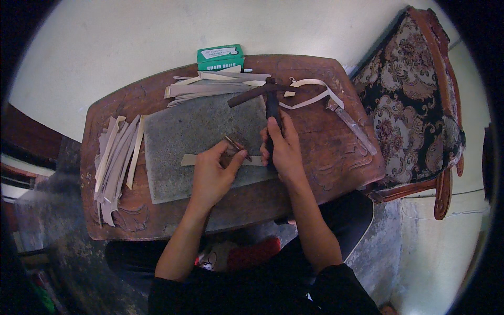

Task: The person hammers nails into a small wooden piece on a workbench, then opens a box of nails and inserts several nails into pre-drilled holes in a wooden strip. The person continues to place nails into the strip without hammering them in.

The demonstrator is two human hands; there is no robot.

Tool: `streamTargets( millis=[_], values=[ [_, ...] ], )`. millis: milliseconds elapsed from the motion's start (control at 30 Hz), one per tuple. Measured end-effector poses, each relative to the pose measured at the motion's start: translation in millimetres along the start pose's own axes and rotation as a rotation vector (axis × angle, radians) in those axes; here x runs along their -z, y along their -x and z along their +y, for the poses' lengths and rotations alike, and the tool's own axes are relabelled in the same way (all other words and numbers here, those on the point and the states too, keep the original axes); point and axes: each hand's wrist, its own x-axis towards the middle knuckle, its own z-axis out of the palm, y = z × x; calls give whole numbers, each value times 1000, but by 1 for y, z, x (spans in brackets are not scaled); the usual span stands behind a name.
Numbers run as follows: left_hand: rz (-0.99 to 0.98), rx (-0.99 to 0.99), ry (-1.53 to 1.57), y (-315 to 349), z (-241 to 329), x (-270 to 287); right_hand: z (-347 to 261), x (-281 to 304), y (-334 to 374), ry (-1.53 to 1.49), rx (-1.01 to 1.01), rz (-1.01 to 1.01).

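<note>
At upper centre, a green cardboard box (220, 56) carried printed lettering. In the centre, the left hand (212, 170) pinched a thin metallic rod (237, 146), slanting from upper left to lower right, above a grey rectangular slab (173, 131). The right hand (285, 149) grasped a dark hammer (272, 104), its handle running upward. Brown wooden table (257, 210) surface showed below the slab's lower edge.
</note>
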Motion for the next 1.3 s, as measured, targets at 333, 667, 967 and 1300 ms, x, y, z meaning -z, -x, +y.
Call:
streamTargets(
  millis=[333, 667, 967, 1300],
  values=[
    [-5, -97, -145, 2, 5, -4, 2, 1, -1, 0, -8, -16],
    [-91, -398, -360, 2, 5, -1, -1, 3, 0, 41, -3, 6],
    [-56, -461, -341, 1, 2, -1, -39, 8, 16, 57, -27, 97],
    [-121, -408, -388, 2, 2, -1, -122, 20, 81, 909, 501, -76]
  ],
)
